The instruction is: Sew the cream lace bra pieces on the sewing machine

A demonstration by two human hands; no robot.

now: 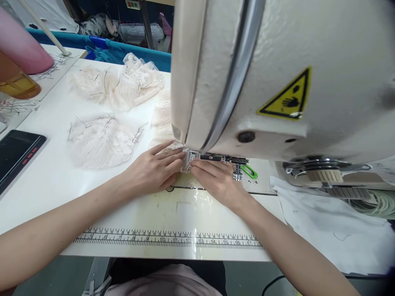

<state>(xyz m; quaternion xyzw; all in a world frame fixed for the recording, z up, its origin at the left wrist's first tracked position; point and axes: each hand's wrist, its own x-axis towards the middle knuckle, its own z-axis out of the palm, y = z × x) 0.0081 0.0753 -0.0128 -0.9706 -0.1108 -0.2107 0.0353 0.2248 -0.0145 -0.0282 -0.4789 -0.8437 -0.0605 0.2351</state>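
My left hand (157, 168) presses on a strip of pale lace fabric (188, 161) at the sewing machine (216, 82), its fingers close together over the lace. On the lace's other side, my right hand (217, 179) pinches its near edge with the fingertips, partly hidden behind the thread tension knob (237, 172). More of the cream lace (162, 115) lies beyond my left fingers, next to the machine head. The needle and presser foot are hidden behind the head and hands.
Lace pieces with loose dark threads (103, 142) lie left, with another pile (120, 82) behind. A phone (20, 154) rests at the left edge. White cloth (333, 226) covers the right side. A printed ruler (163, 239) runs along the front. A green clip-like piece (249, 172) lies beneath the head.
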